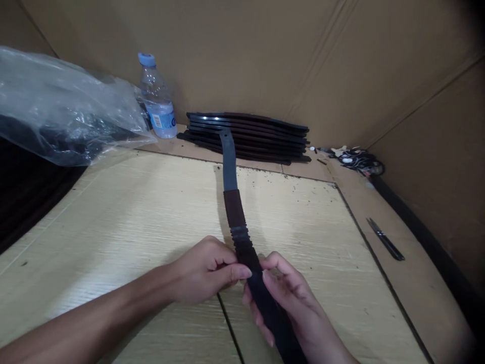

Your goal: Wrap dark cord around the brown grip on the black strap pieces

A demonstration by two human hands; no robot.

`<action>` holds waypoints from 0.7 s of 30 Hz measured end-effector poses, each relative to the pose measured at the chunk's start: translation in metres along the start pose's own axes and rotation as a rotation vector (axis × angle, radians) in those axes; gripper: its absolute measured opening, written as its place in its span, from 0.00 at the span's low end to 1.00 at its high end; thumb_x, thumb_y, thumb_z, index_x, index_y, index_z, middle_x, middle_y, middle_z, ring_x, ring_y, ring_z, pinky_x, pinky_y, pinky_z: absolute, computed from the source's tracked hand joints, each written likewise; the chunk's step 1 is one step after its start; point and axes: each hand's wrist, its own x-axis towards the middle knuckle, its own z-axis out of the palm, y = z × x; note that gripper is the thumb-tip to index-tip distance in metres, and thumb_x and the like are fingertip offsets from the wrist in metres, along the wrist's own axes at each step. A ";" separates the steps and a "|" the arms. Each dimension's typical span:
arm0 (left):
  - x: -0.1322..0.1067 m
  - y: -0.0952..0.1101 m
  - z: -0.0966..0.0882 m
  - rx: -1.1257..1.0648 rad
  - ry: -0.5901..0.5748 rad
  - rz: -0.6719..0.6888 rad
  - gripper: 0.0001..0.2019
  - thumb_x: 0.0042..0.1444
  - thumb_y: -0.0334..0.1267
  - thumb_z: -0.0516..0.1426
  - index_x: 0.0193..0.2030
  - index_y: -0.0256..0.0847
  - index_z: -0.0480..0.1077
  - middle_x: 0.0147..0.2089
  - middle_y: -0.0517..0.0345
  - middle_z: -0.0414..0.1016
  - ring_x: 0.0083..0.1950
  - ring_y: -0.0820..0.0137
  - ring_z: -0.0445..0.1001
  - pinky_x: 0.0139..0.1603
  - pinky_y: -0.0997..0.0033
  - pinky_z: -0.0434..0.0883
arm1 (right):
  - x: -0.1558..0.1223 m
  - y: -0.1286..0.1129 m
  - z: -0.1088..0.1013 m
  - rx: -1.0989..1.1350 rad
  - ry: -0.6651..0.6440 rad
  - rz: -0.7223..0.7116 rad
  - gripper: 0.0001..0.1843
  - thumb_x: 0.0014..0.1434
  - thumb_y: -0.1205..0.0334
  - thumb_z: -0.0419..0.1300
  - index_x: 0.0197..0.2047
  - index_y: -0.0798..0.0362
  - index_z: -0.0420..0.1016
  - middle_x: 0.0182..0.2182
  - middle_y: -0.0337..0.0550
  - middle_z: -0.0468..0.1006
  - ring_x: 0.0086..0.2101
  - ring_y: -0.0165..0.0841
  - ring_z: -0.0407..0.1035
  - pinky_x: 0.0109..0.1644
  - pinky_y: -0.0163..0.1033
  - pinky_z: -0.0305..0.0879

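Observation:
A long dark strip (229,164) runs away from me over the wooden board, its far end rounded with a small hole. Partway along sits a dark brown ribbed section (235,208), then a ridged black part. The nearer length looks like a black sleeve (271,316) around the strip. My left hand (212,270) pinches its left side, thumb on top. Opposite, my right hand (290,293) grips the right side, with its fingers curled underneath. Both hands are closed and nearly meet at the strip. The near end runs out of the bottom of the view.
Several dark strips (250,136) lie stacked against the cardboard wall. A water bottle (161,108) stands left of them, beside a clear plastic bag (71,108). On the right lie small scissors or snips (385,240) and a tangled dark bundle (359,161). Dark material (34,194) fills the left edge.

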 end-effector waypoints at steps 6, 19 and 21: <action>0.001 0.002 -0.001 -0.021 -0.019 -0.010 0.19 0.64 0.43 0.48 0.31 0.34 0.73 0.26 0.60 0.69 0.26 0.77 0.62 0.28 0.77 0.59 | 0.002 0.000 -0.001 0.020 0.014 0.013 0.15 0.58 0.49 0.59 0.36 0.52 0.65 0.27 0.41 0.76 0.20 0.24 0.64 0.19 0.26 0.58; 0.000 0.003 -0.002 -0.006 -0.020 -0.055 0.19 0.64 0.43 0.48 0.32 0.34 0.73 0.26 0.60 0.70 0.24 0.78 0.61 0.25 0.78 0.57 | 0.002 -0.003 0.000 -0.042 0.084 0.008 0.16 0.55 0.48 0.62 0.34 0.53 0.69 0.25 0.42 0.77 0.19 0.25 0.64 0.20 0.28 0.58; 0.000 0.001 -0.002 0.008 -0.019 -0.054 0.19 0.64 0.43 0.48 0.33 0.34 0.73 0.28 0.58 0.71 0.26 0.77 0.63 0.27 0.78 0.59 | 0.002 -0.003 0.001 -0.050 0.099 0.012 0.16 0.54 0.48 0.63 0.34 0.53 0.69 0.25 0.42 0.77 0.19 0.25 0.65 0.20 0.29 0.58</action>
